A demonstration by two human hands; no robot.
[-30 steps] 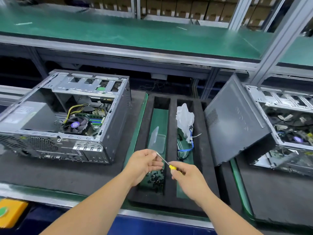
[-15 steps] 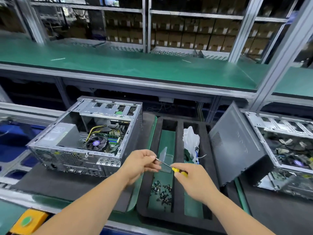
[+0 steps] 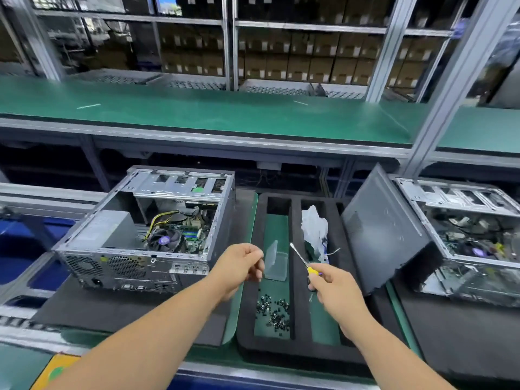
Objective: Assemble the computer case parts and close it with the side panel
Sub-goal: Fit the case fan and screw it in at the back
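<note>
An open computer case (image 3: 146, 243) lies on its side at the left, with its fan and board exposed. A dark side panel (image 3: 385, 235) leans against a second open case (image 3: 464, 235) at the right. My right hand (image 3: 334, 291) grips a yellow-handled screwdriver (image 3: 302, 258), tip pointing up and left. My left hand (image 3: 242, 266) hovers beside the first case with its fingers curled and fingertips pinched together; nothing shows between them. Both hands are above a black foam tray (image 3: 295, 350) holding a pile of black screws (image 3: 273, 308).
In the tray stand a clear plastic box (image 3: 277, 263) and a white plastic bag with cables (image 3: 315, 229). A green shelf (image 3: 225, 111) runs across above the bench, carried by metal posts. A yellow object (image 3: 56, 370) sits at the near left edge.
My left hand has let go of the screwdriver's tip and moved left. The right hand has swung the screwdriver away to the right. The view has tilted up.
</note>
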